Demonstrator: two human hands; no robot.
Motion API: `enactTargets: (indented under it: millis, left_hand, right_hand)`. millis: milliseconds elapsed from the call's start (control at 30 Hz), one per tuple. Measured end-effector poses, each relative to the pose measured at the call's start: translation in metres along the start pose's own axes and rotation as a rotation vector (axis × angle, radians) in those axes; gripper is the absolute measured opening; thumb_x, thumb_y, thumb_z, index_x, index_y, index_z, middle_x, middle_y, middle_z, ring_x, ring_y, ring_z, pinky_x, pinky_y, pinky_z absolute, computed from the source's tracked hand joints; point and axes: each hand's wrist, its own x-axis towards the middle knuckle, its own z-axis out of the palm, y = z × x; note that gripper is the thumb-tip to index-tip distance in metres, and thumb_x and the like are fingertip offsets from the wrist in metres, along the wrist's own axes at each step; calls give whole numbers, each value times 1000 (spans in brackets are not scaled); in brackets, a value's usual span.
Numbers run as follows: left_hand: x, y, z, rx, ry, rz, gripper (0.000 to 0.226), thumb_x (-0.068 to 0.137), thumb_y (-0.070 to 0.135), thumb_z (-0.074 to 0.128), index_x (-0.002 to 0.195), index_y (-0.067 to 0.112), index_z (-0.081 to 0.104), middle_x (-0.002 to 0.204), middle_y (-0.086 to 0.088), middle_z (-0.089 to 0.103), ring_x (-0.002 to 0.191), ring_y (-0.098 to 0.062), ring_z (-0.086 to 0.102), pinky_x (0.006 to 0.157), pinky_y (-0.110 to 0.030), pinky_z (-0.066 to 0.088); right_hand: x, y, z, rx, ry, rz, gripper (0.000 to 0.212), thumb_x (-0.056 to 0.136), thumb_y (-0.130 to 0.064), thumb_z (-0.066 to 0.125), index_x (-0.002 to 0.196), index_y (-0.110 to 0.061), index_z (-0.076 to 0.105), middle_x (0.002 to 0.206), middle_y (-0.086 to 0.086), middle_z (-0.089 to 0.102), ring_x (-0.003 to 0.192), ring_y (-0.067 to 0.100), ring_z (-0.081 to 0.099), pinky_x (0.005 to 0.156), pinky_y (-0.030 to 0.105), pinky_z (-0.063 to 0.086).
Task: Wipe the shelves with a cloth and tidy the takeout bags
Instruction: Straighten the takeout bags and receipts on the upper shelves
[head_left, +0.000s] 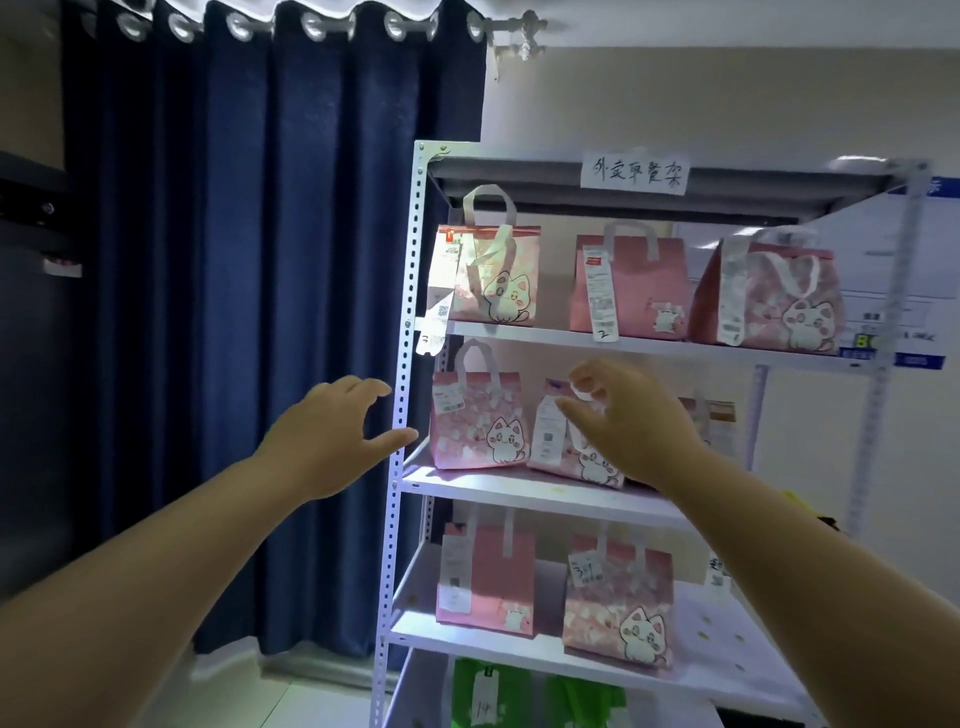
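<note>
A white metal shelf rack holds pink takeout bags with cat prints on several shelves. On the second shelf a pink bag stands at the left, and a second pink bag leans beside it. My left hand hovers open just left of the rack's front post, holding nothing. My right hand is in front of the leaning bag, fingers loosely curled near its white handle; whether they touch it I cannot tell. No cloth is in view.
Three pink bags line the top shelf under a handwritten paper label. Two more pink bags stand on the third shelf, green bags below. A dark blue curtain hangs left of the rack.
</note>
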Motion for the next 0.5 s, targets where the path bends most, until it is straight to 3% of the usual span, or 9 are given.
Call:
enactTargets:
  millis: [100,300,500]
  left_hand:
    - [40,-24,28,-7,18,3,70,76,70,46,133,28,41,128,11,51,101,-10,50,81,-31,48]
    - [135,-63,78,-50,67,9,67,76,69,49,130,29,44,121,13,54,100,-6,52,76,-27,47]
    - [212,-107,124,-149,98,20,61,78,62,54,127,26,46,122,10,55,107,-8,53,81,-26,43]
  right_hand:
    - [39,18,37,-10,2,-49,37,87,-43,54,113,-18,58,109,-2,65,93,13,60,83,35,53]
    - [123,48,98,-5,36,-93,36,86,-39,57,112,-15,60,105,0,67,89,13,61,79,33,54]
    - [195,65,156,-16,89,-94,31,86,-34,60,109,-13,62,105,2,67,88,14,61,72,27,49]
